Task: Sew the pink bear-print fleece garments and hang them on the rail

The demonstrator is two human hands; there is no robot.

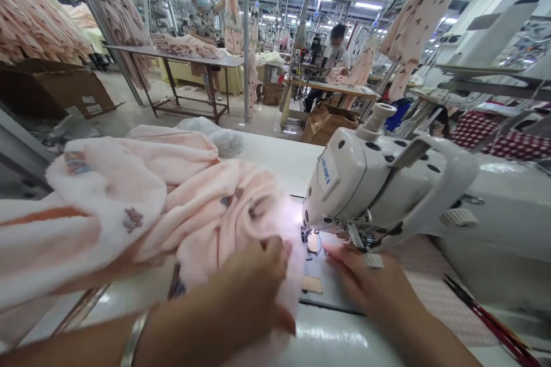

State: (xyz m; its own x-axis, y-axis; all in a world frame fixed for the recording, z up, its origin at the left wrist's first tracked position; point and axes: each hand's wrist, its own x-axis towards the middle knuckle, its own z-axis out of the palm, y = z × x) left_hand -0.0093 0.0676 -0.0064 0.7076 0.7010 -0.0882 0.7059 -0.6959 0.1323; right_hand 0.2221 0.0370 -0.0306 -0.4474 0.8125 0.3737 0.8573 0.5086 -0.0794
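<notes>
A pale pink plush fabric (pixel 202 206) with small printed bears lies bunched across the left of the sewing table, its right edge near the needle. My left hand (pixel 245 292), wearing a silver bangle, is closed on the fabric just left of the presser foot (pixel 305 235). The white sewing machine (pixel 344 178) has its work lamp lit. My right hand (pixel 370 281) reaches under the machine head, fingers stretched toward the metal needle plate (pixel 331 284); no fabric shows in it, and its fingertips are blurred.
Red-handled scissors (pixel 486 312) lie right of my right arm on pink patterned material (pixel 439 287). A clear plastic bag (pixel 215 135) sits behind the fabric. Thread cones (pixel 495 34) stand at upper right. Two people work at tables beyond; cardboard boxes (pixel 55 89) and hanging garments surround them.
</notes>
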